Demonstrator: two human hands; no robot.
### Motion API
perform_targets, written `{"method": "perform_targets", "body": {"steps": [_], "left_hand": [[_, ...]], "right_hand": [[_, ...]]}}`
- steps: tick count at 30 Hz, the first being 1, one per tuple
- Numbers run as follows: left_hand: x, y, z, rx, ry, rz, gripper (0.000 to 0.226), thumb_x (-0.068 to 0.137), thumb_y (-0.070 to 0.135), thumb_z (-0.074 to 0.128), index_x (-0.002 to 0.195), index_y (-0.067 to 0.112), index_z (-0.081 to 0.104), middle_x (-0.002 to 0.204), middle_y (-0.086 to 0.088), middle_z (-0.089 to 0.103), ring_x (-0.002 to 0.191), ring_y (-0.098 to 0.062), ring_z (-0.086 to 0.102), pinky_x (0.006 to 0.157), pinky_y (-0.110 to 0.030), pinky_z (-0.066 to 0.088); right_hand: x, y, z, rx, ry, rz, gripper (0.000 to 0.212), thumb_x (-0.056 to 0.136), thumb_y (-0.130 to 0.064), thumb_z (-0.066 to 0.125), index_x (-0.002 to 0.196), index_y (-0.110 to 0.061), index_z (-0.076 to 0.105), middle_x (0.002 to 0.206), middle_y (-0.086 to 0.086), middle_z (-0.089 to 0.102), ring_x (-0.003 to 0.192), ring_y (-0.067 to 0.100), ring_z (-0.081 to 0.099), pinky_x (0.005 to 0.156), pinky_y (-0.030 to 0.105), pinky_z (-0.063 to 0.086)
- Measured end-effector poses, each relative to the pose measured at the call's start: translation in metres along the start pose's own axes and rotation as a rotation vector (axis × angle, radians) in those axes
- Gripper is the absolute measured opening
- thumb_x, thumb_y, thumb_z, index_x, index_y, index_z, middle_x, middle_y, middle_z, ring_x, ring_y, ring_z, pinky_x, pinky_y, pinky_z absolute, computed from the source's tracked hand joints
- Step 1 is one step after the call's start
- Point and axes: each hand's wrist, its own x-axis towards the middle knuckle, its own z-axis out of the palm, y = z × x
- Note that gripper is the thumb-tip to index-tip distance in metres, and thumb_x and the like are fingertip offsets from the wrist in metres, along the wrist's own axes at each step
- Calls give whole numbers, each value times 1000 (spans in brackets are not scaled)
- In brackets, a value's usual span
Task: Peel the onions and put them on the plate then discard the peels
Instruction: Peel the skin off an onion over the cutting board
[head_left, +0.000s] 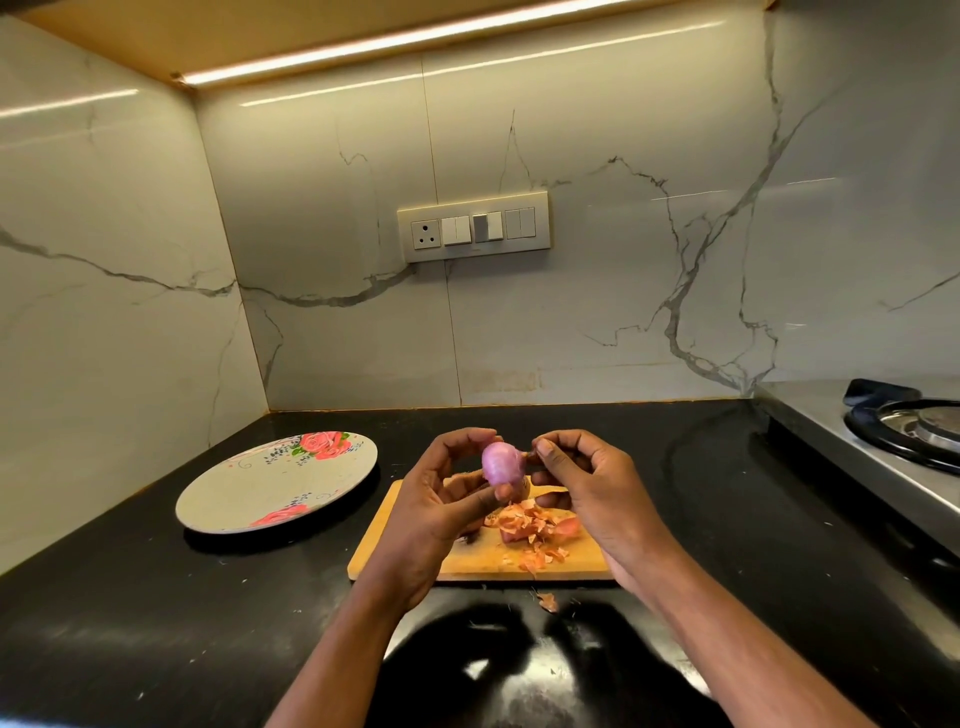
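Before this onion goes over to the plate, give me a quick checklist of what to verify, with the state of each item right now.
1. Onion held securely: ok, the left hand grips it between thumb and fingers above the cutting board.
2. Onion fully peeled: cannot tell, the visible side is bare purple, but the right hand pinches something small at its tip.
3. Plate has room: ok, nothing lies on it.
4. Path to the plate: ok, only bare black counter lies between board and plate.
5. Peels gathered for discarding: not ok, most are piled on the board, but a scrap lies on the counter.
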Motion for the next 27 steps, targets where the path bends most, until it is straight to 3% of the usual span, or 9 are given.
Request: {"method": "perform_targets", "body": {"steps": [4, 8, 14, 19, 27], "left_hand": [[1, -1, 0, -76, 13, -4, 60, 66, 10, 80, 123, 16, 61, 120, 0, 67, 109, -22, 70, 77, -26, 57], [1, -2, -1, -73, 30, 19, 58, 66, 10, 81, 120, 18, 60, 116, 1, 68, 109, -21, 70, 79, -26, 57], [1, -2, 1, -2, 28, 35, 55, 71, 17, 78, 124, 21, 62, 114, 11, 71, 109, -8, 68, 78, -17, 55], [1, -1, 1, 71, 30, 36, 54, 75, 24, 75, 127, 26, 62, 123, 7, 66, 108, -1, 66, 75, -14, 54], [2, -2, 1, 132, 12, 15, 50, 82, 27, 72, 130, 34, 61, 125, 13, 65, 109, 4, 63, 73, -10, 53]], "right_hand": [[2, 2, -3, -107, 65, -43, 11, 96, -11, 65, 104, -16, 71, 93, 3, 75, 77, 8, 72, 59, 21, 55], [2, 8, -7, -478, 52, -162, 16, 96, -20, 67, 106, -30, 74, 98, -15, 73, 94, 1, 68, 77, 15, 56], [0, 3, -3, -583, 22, -317, 16, 94, -24, 69, 108, -30, 74, 98, -19, 73, 96, -6, 66, 81, 8, 50], [-4, 3, -1, -649, 24, -392, 17, 93, -28, 70, 110, -30, 74, 99, -20, 70, 98, -10, 61, 78, 3, 46], [-3, 4, -3, -748, 53, -443, 11, 91, -30, 73, 101, -26, 76, 88, -17, 71, 84, -3, 64, 72, 6, 47]]}}
